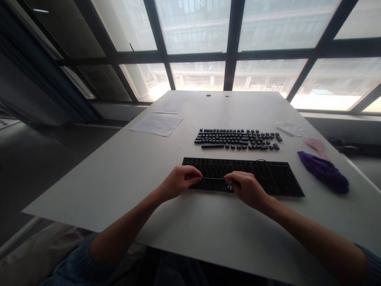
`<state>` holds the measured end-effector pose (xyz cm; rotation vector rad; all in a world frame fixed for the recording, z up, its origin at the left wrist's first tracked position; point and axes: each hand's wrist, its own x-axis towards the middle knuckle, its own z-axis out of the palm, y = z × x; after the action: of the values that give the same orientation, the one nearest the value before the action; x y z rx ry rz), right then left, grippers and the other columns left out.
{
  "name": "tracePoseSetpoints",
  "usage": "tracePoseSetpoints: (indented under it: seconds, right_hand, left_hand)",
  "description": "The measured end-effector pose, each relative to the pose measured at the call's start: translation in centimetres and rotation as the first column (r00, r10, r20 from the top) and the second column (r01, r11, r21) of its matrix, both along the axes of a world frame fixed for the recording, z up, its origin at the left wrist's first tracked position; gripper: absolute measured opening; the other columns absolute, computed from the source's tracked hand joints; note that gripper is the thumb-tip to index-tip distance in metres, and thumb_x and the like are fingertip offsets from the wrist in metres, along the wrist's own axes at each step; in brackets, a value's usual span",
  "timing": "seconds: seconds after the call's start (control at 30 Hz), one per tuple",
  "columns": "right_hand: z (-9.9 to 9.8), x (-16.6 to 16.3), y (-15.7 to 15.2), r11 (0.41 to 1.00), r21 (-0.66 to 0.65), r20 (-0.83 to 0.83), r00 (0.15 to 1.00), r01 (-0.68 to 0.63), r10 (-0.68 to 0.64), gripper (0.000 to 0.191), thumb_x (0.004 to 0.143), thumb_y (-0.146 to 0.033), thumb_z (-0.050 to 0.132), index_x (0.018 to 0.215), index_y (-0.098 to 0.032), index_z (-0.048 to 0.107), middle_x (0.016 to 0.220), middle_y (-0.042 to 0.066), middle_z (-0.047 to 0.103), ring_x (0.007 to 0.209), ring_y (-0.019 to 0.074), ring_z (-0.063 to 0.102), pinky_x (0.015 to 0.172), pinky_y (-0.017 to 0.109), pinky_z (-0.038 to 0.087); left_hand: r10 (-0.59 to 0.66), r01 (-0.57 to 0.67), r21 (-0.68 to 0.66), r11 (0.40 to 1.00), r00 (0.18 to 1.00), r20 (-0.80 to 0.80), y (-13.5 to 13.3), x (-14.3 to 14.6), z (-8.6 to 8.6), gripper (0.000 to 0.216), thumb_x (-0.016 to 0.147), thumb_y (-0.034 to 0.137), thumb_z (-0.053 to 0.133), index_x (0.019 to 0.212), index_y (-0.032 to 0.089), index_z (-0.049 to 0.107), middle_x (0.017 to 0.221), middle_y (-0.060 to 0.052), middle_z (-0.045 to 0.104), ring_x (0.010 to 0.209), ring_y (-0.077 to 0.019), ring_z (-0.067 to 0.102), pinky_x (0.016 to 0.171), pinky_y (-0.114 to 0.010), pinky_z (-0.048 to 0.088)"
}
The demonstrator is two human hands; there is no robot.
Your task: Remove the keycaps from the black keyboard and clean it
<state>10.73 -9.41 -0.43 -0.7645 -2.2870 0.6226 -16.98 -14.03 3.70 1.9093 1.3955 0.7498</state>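
Note:
A black keyboard base without its keycaps lies on the white table in front of me. Over its near left part, a thin metal wire stretches straight between my hands. My left hand pinches one end between thumb and fingers. The other end is in the closed fingertips of my right hand. A small shiny metal piece shows just under the right fingers; its kind is too small to tell. Behind the base, loose black keycaps lie in rows, with a long spacebar keycap at their near side.
On the right of the white table lie a purple cloth item, a pink one and a crumpled whitish one. Printed sheets rest at the back left. Large windows stand beyond the far edge.

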Motion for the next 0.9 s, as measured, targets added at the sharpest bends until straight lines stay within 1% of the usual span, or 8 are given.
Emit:
tracePoseSetpoints:
  seconds: [0.07, 0.13, 0.23, 0.33, 0.47, 0.67, 0.9]
  right_hand:
    - [0.2, -0.1, -0.1, 0.997, -0.080, 0.007, 1.000, 0.026, -0.025, 0.022, 0.084, -0.003, 0.054, 0.090, -0.019, 0.068, 0.084, 0.004, 0.072, 0.078, 0.0182, 0.067, 0.074, 0.028, 0.050]
    - [0.5, -0.2, 0.0, 0.993, -0.110, 0.045, 0.998, 0.048, -0.043, 0.016, 0.087, -0.008, 0.057, 0.088, -0.019, 0.068, 0.086, 0.005, 0.072, 0.079, 0.0188, 0.067, 0.074, 0.029, 0.049]
    - [0.6, -0.1, 0.2, 0.990, -0.104, 0.130, 0.988, 0.098, -0.084, 0.011, 0.089, -0.015, 0.060, 0.081, -0.018, 0.067, 0.081, 0.005, 0.069, 0.076, 0.0188, 0.064, 0.070, 0.029, 0.047]
    - [0.7, -0.1, 0.3, 0.987, -0.087, 0.184, 0.976, 0.137, -0.119, 0.009, 0.088, -0.016, 0.062, 0.080, -0.018, 0.065, 0.081, 0.004, 0.066, 0.075, 0.0180, 0.062, 0.069, 0.028, 0.045]
    - [0.7, -0.2, 0.2, 0.987, -0.092, 0.212, 0.971, 0.136, -0.114, 0.010, 0.088, -0.017, 0.062, 0.079, -0.019, 0.066, 0.085, 0.005, 0.065, 0.075, 0.0172, 0.061, 0.068, 0.027, 0.045]
    - [0.6, -0.1, 0.2, 0.990, -0.090, 0.246, 0.966, 0.108, -0.083, 0.012, 0.089, -0.016, 0.060, 0.084, -0.019, 0.070, 0.086, 0.005, 0.066, 0.079, 0.0182, 0.063, 0.071, 0.028, 0.046]
    - [0.6, -0.3, 0.2, 0.992, -0.079, 0.224, 0.971, 0.099, -0.079, 0.012, 0.088, -0.015, 0.061, 0.079, -0.018, 0.068, 0.084, 0.005, 0.065, 0.076, 0.0172, 0.062, 0.069, 0.027, 0.045]
  left_hand:
    - [0.011, -0.009, 0.076, 0.997, 1.000, -0.029, 0.1, 0.2, -0.5, 0.013, 0.086, 0.028, 0.065, 0.088, 0.019, 0.074, 0.089, -0.004, 0.069, 0.083, -0.0163, 0.063, 0.077, -0.027, 0.050]
    - [0.005, 0.002, 0.122, 0.992, 0.998, -0.058, 0.3, 0.3, -1.1, 0.010, 0.085, 0.026, 0.067, 0.083, 0.020, 0.076, 0.091, -0.004, 0.067, 0.087, -0.0171, 0.062, 0.082, -0.029, 0.049]
    - [0.007, 0.011, 0.148, 0.989, 0.993, -0.121, 0.5, 0.4, -2.0, 0.009, 0.084, 0.025, 0.069, 0.082, 0.021, 0.077, 0.091, -0.005, 0.065, 0.090, -0.0184, 0.059, 0.086, -0.032, 0.047]
    - [0.013, 0.011, 0.147, 0.989, 0.986, -0.164, 0.7, 0.3, -2.5, 0.009, 0.085, 0.025, 0.068, 0.082, 0.022, 0.077, 0.090, -0.005, 0.064, 0.090, -0.0191, 0.058, 0.087, -0.034, 0.046]
    - [0.056, -0.022, 0.165, 0.986, 0.978, -0.203, 0.7, 0.3, -2.5, 0.008, 0.082, 0.027, 0.070, 0.078, 0.021, 0.075, 0.090, -0.004, 0.065, 0.091, -0.0197, 0.058, 0.088, -0.035, 0.045]
    - [0.051, -0.008, 0.182, 0.983, 0.971, -0.235, 0.6, 0.3, -2.3, 0.009, 0.082, 0.027, 0.069, 0.077, 0.021, 0.074, 0.089, -0.004, 0.063, 0.088, -0.0191, 0.058, 0.086, -0.035, 0.045]
    - [0.066, -0.022, 0.217, 0.976, 0.978, -0.199, 0.6, 0.4, -2.5, 0.010, 0.082, 0.026, 0.065, 0.077, 0.019, 0.071, 0.093, -0.005, 0.062, 0.090, -0.0189, 0.059, 0.087, -0.033, 0.047]
